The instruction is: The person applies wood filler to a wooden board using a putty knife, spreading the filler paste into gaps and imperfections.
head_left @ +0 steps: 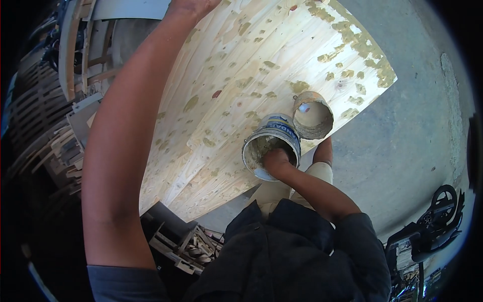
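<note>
My right hand (276,161) reaches inside a tilted paint bucket (279,130) with a blue printed label and a putty-smeared inside. Its fingers look curled, and whatever they hold is hidden in the bucket. Touching that bucket is a second, smaller round tub (313,115), crusted with dried material around its rim. Both containers rest on a pale wooden panel (201,173) dotted with many olive-brown filler patches. My left hand (193,6) is at the panel's far left edge, cut off by the top of the view, so its fingers do not show.
Grey concrete floor (370,166) lies right of the panel. Stacked wood and pallets (43,121) stand at the left, with a box of wood scraps (201,244) below. A dark machine or vehicle with a wheel (445,201) is at the right.
</note>
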`<control>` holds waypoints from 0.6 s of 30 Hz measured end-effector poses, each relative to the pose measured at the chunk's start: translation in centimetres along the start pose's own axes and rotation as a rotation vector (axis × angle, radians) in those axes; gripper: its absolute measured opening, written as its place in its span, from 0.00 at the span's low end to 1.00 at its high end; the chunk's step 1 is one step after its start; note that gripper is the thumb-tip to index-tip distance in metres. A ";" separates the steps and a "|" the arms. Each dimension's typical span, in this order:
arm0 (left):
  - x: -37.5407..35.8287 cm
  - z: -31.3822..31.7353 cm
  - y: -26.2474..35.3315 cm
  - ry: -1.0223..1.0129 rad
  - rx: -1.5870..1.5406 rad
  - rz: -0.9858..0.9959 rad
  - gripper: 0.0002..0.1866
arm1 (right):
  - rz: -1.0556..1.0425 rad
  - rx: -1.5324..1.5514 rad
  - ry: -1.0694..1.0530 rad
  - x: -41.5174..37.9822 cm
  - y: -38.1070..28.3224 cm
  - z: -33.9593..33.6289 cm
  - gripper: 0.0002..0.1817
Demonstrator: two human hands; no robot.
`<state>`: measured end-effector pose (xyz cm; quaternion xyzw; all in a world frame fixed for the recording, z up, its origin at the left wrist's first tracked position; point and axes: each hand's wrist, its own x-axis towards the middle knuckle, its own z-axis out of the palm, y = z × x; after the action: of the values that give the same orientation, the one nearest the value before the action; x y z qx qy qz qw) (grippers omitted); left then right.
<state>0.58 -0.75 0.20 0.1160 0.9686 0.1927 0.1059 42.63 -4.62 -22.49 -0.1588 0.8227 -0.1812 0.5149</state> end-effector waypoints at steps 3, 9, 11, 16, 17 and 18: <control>-0.5 0.1 0.1 -0.019 -0.021 0.001 0.43 | -0.135 -0.038 0.052 -1.3 0.7 -1.0 0.11; -0.8 -0.4 1.0 -0.007 0.008 -0.035 0.43 | -0.324 0.134 0.063 -6.6 3.4 -7.0 0.12; -0.8 -0.4 1.3 -0.018 0.019 -0.070 0.43 | -0.385 0.176 -0.038 -10.8 4.2 -11.1 0.12; -1.4 -0.3 1.7 -0.017 -0.050 -0.121 0.44 | -0.513 0.584 0.033 -18.6 6.1 -16.1 0.17; -1.6 -0.4 2.2 -0.002 -0.028 -0.175 0.44 | -0.571 0.661 0.114 -19.7 7.1 -17.0 0.17; -1.6 -0.3 2.4 0.002 -0.030 -0.173 0.44 | -0.632 0.736 0.196 -20.4 8.3 -17.4 0.17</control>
<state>2.41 0.84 1.68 0.0300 0.9722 0.1971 0.1230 34.86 14.15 -3.18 -0.1906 0.6602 -0.6211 0.3769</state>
